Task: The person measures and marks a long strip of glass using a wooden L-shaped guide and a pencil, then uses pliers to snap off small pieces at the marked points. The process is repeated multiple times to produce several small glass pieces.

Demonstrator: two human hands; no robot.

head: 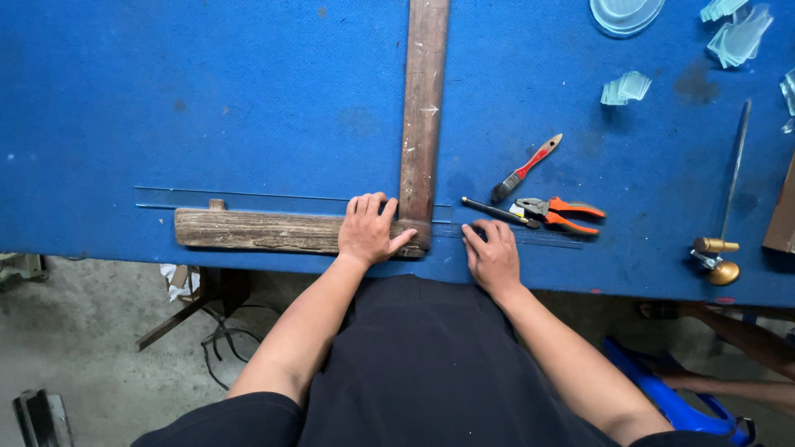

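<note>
A wooden T-square lies on the blue table [207, 99]: its long blade [424, 108] runs away from me, and its head bar [257, 231] lies along the near edge. My left hand [370, 228] presses flat on the head bar where it meets the blade. A long, narrow strip of clear glass [248, 199] lies across the table under the blade. My right hand [492, 255] rests fingers down on the right part of the strip near the table edge, holding nothing that I can see.
Just right of my right hand lie a thin black tool [499, 213], orange-handled pliers [560, 214] and a small red-handled brush [525, 169]. Farther right is a brass-ended metal rod tool [722, 223]. Glass offcuts [625, 88] and round glass pieces [625, 13] sit at the back right.
</note>
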